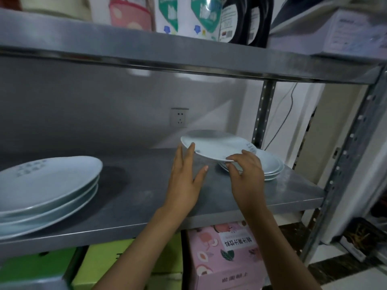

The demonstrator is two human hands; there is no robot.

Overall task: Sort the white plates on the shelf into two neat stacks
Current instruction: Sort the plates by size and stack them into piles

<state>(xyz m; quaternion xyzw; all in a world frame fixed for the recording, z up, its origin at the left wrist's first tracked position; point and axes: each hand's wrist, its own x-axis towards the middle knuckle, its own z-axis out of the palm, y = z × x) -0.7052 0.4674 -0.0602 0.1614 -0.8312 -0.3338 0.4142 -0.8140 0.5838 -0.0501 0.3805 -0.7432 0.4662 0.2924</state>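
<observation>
A stack of large white plates (pixel 48 185) sits at the left of the steel shelf (pixel 146 206). At the right, a white plate (pixel 215 145) is tilted up above a smaller stack of plates (pixel 272 166). My right hand (pixel 247 174) pinches the raised plate's near rim, thumb on top and fingers beneath. My left hand (pixel 186 176) has straight fingers, and its fingertips touch the plate's left edge.
An upper shelf (pixel 188 53) carrying bags and boxes hangs low over the plates. Perforated metal posts (pixel 343 160) stand at the right. A wall socket (pixel 179 117) is behind. A pink box (pixel 226 252) and green boxes (pixel 125 266) sit below.
</observation>
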